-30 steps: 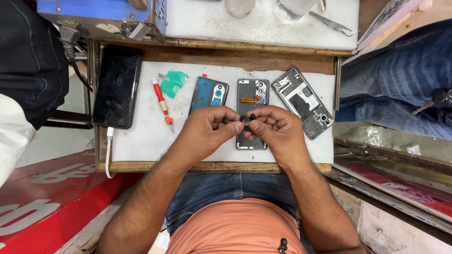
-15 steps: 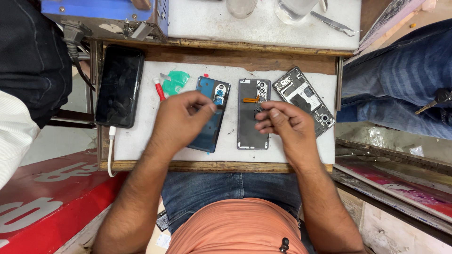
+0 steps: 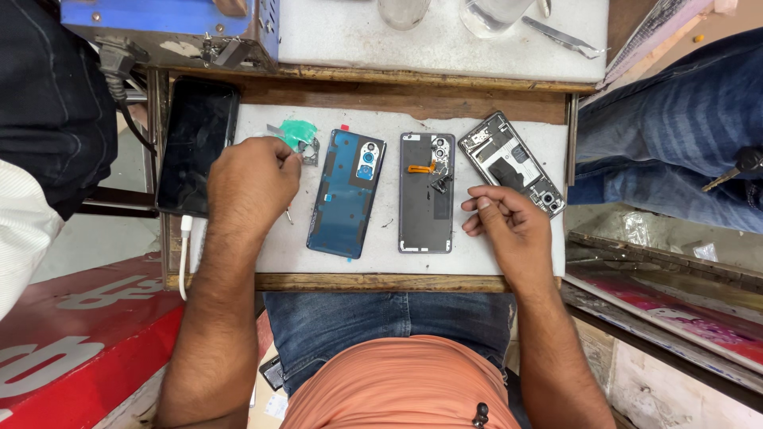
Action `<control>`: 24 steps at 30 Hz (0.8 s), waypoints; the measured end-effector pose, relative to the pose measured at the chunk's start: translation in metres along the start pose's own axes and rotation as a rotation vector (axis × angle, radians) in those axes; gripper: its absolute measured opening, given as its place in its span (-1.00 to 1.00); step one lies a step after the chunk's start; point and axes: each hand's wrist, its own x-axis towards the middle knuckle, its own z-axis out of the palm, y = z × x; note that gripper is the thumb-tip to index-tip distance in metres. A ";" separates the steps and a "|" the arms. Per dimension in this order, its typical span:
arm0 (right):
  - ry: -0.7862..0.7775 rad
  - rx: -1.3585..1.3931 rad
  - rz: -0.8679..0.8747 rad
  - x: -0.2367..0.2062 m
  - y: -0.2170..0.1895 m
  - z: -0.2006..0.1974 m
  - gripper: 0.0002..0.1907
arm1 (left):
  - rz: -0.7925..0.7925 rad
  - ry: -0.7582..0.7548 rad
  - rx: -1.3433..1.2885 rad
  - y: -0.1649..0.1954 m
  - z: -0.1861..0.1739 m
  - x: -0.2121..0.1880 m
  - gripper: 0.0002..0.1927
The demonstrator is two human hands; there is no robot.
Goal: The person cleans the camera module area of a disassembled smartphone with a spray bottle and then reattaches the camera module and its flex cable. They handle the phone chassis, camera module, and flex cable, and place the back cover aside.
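A small metal part [image 3: 308, 151] is pinched by the left hand [image 3: 250, 183], beside green film [image 3: 296, 131]. The right hand [image 3: 509, 226], loosely curled and empty, rests just right of the grey phone frame [image 3: 427, 195]. The part is judged light and fragile, best taken by its edges.

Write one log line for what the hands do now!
left hand: at green piece | right hand: beside grey phone frame | blue back cover: untouched

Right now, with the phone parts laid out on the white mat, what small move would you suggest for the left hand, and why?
Probably close the left hand on the small part by the green film: its fingertips sit right there, and it seems to grip nothing yet. The right hand rests beside the grey phone body.
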 end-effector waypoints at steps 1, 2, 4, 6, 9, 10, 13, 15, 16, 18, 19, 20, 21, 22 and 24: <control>-0.007 -0.012 0.004 0.000 0.001 0.000 -0.77 | 0.062 0.077 -0.002 -0.001 -0.001 -0.001 -0.81; -0.014 -0.023 0.009 0.000 0.001 0.001 -0.77 | 0.124 0.153 -0.005 -0.003 -0.004 -0.002 -0.82; -0.006 -0.056 0.010 0.002 0.002 0.002 -0.77 | 0.199 0.277 -0.025 -0.006 -0.011 -0.004 -0.84; 0.000 -0.079 0.009 0.001 0.001 0.002 -0.78 | 0.218 0.370 -0.061 -0.009 -0.020 -0.010 -0.84; 0.011 -0.097 -0.002 0.002 -0.002 0.002 -0.78 | 0.269 0.468 -0.189 -0.008 -0.032 -0.024 -0.84; 0.019 -0.103 -0.001 0.002 -0.003 0.003 -0.78 | 0.240 0.435 -0.210 -0.006 -0.035 -0.029 -0.84; 0.035 -0.090 -0.010 0.003 -0.006 0.004 -0.77 | 0.141 0.245 -0.201 0.007 -0.031 -0.040 -0.81; 0.041 -0.079 -0.013 0.004 -0.008 0.005 -0.75 | 0.057 0.008 -0.102 0.021 -0.017 -0.046 -0.77; 0.044 -0.078 -0.011 0.004 -0.008 0.006 -0.74 | 0.223 -0.007 -0.230 0.027 -0.006 -0.055 -0.79; 0.041 -0.046 -0.007 0.004 -0.009 0.006 -0.72 | 0.461 -0.090 -0.337 0.039 0.016 -0.071 -0.77; 0.034 -0.014 -0.003 0.004 -0.009 0.006 -0.70 | 0.533 -0.160 -0.314 0.044 0.025 -0.076 -0.73; 0.029 0.017 0.000 0.003 -0.008 0.006 -0.69 | 0.567 -0.163 -0.308 0.048 0.034 -0.080 -0.72; 0.023 0.046 0.001 0.003 -0.008 0.006 -0.68 | 0.602 -0.166 -0.301 0.052 0.042 -0.083 -0.71; 0.017 0.074 0.003 0.003 -0.007 0.006 -0.66 | 0.637 -0.171 -0.295 0.055 0.048 -0.085 -0.69; 0.005 0.118 0.022 0.003 -0.005 0.006 -0.65 | 0.585 -0.218 -0.285 0.057 0.054 -0.088 -0.68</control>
